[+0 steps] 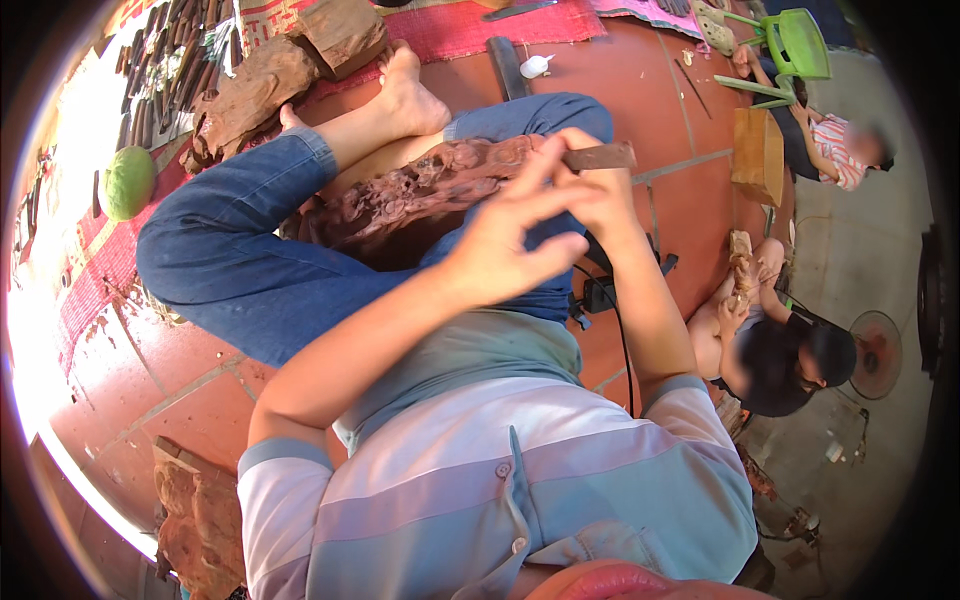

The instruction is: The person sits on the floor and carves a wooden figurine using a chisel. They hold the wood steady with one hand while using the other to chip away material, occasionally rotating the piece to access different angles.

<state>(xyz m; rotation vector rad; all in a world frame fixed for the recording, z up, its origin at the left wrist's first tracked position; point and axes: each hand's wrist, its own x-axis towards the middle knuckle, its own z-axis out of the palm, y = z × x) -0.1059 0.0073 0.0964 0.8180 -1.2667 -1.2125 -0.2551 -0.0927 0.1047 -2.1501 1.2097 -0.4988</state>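
Note:
A reddish-brown carved piece of wood, its surface full of knobs and hollows, rests across my lap between my crossed legs. My left hand is over its right end, thumb and fingers spread apart, with nothing visibly gripped. Just beyond it, my right hand is curled at the carving's right end, partly covered by my left fingers. A short, flat brown bar like a tool handle sticks out rightward from the right hand's grip. The rest of that tool is hidden behind the fingers.
Many carving tools lie on a cloth at the far left, near a green round fruit and rough wood blocks. A dark bar and white bottle lie ahead. Two people sit at right near a wooden block.

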